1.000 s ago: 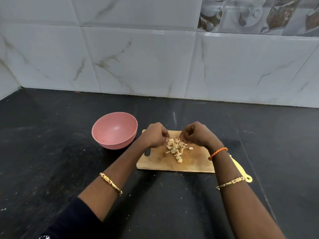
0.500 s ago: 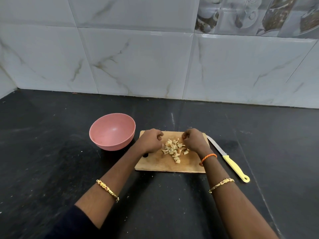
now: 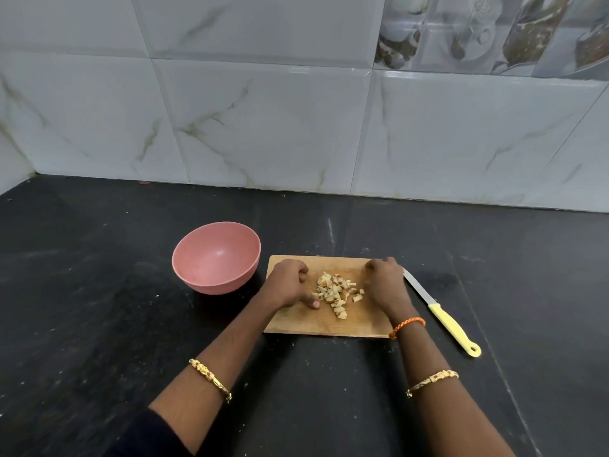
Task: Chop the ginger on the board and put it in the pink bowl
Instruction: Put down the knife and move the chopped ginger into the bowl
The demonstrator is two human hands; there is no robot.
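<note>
A small heap of chopped ginger [image 3: 334, 291] lies in the middle of the wooden board [image 3: 306, 324]. My left hand [image 3: 286, 285] rests on the board just left of the heap, fingers curled in and the thumb tip down beside the nearest pieces. On the right side of the heap sits my right hand [image 3: 384, 285], also on the board with its fingers curled. Neither hand visibly holds any ginger. The pink bowl [image 3: 211, 278] stands on the counter to the left of the board, and nothing shows inside it.
A knife with a yellow handle [image 3: 451, 328] lies on the black counter [image 3: 99, 324] just right of the board, blade pointing away from me. A tiled wall [image 3: 263, 127] closes off the back of the counter.
My hands were close together above the heap, fingertips at the pieces. They have drawn apart and dropped onto the board on either side of it. The view shifted a little.
</note>
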